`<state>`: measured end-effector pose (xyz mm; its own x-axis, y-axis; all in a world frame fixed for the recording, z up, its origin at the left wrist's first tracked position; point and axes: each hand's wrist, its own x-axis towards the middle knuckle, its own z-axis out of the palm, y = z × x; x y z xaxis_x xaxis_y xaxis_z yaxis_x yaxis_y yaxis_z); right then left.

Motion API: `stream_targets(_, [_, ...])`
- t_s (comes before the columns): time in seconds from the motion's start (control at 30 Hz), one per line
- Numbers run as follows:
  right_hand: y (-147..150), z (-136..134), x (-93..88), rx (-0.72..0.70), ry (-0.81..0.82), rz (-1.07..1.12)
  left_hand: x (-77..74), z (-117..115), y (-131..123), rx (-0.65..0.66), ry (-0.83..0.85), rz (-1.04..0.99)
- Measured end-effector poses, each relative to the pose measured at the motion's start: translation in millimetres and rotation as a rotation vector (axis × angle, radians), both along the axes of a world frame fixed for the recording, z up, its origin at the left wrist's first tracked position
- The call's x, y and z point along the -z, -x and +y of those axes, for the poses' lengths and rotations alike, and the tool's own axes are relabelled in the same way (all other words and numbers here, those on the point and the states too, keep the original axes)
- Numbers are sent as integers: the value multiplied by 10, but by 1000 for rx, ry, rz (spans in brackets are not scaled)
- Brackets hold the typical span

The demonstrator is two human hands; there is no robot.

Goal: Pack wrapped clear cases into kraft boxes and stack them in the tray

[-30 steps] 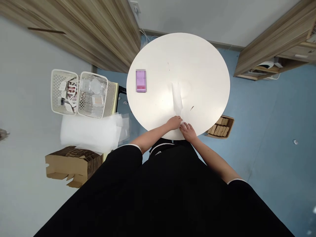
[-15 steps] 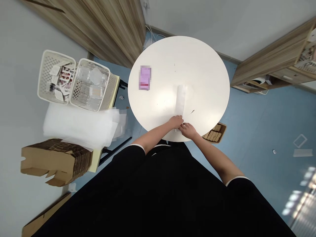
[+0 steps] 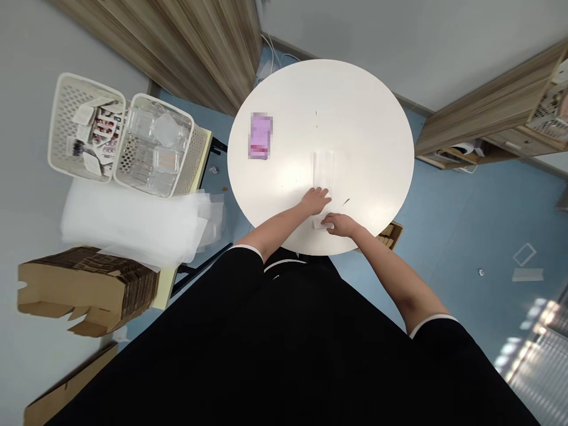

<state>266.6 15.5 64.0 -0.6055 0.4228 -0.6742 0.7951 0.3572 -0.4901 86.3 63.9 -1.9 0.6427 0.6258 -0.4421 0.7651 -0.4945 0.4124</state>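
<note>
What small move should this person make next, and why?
Probably the right hand should lift the near end of the clear strip, because it rests at that end, while the left hand lies open on the table right beside the strip and could steady it.

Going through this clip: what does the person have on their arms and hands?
The left hand and right hand are bare, with no gloves, and the forearms are bare too. The person wears a black short-sleeved top; the left sleeve and right sleeve each end in a white trim.
</note>
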Motion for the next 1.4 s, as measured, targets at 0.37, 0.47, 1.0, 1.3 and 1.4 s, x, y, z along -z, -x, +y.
stream_targets(0.37, [9,309,-13,143,160,22,-87,76,23,126,-44,12])
stream_targets(0.47, [12,388,47,142,156,4,-102,106,10,124,-71,-18])
stream_targets(1.0, [124,505,452,316,-162,-101,-21,102,221,49,43,-165])
stream_targets(1.3, [45,-47,355,243,-380,-51,35,-307,295,-9,-136,-149])
stream_targets(1.4, [-32,-173,386,88,-375,47,6,-339,311,-48,-136,-150])
